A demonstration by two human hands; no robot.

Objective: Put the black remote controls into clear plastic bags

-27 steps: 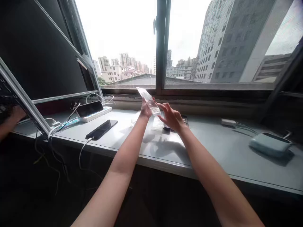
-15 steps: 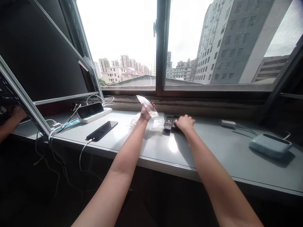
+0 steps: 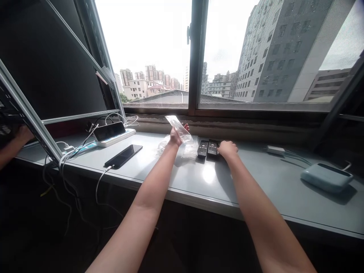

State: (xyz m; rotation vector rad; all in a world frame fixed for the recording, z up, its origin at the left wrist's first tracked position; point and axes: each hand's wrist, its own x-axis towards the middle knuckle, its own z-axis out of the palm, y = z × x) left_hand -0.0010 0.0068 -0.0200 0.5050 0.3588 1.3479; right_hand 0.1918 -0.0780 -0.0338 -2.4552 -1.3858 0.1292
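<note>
My left hand [image 3: 176,137] is closed on a clear plastic bag [image 3: 179,126], held tilted above the table. Beneath and beside it, more crumpled clear plastic bags [image 3: 190,150] lie on the tabletop. Two black remote controls, a left one [image 3: 203,148] and a right one [image 3: 212,147], rest side by side just right of these bags. Next to the right remote's edge is my right hand [image 3: 228,148], low over the table with its fingers loosely bent and apart. Nothing shows in its grasp; its fingertips are partly hidden.
A black phone [image 3: 123,156] with a white cable lies left on the table [image 3: 256,178]. Behind it, another phone [image 3: 109,132] leans on a white power strip [image 3: 116,139]. A blue-grey device [image 3: 325,177] and white adapter [image 3: 275,150] sit right. Another person's arm [image 3: 14,146] shows far left.
My right hand has shifted right, off the right remote, which now shows fully. The left hand still holds the plastic bag, nearly in the same place. The view has shifted slightly.
</note>
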